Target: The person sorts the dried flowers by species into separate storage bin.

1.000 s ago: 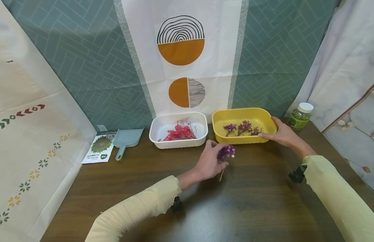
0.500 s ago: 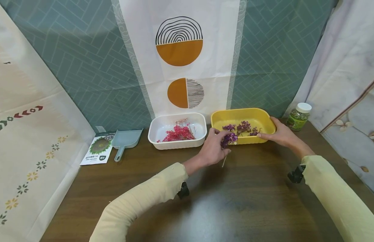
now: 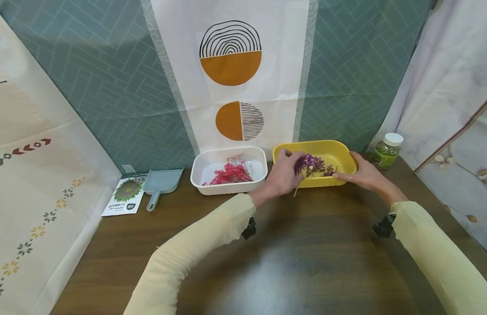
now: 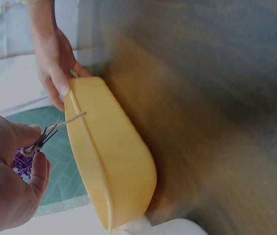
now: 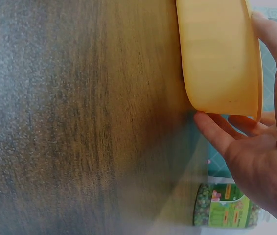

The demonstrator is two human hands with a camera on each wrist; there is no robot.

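My left hand (image 3: 283, 175) pinches a sprig of purple dried flowers (image 4: 24, 162) over the front left part of a yellow plastic tray (image 3: 326, 181). The sprig's thin stem points down past the rim in the left wrist view. Other purple dried flowers (image 3: 330, 171) lie inside the tray, partly hidden behind the left hand and sprig. At the tray's right end, my right hand (image 3: 367, 175) holds it, thumb on the front rim and fingers around the end wall, as the right wrist view shows. The tray stands flat on the table.
Left of the yellow tray stands a white tray (image 3: 227, 189) with pinkish-red dried flowers (image 3: 232, 173). A grey-blue dustpan (image 3: 162, 181) and a sunflower packet (image 3: 126, 194) lie farther left. A white-lidded jar (image 3: 386, 151) stands behind the right hand on the brown table (image 3: 306, 253).
My left hand has carried the purple sprig forward and slightly right, from above the table to over the yellow tray. The right hand has kept its hold on the tray's end.
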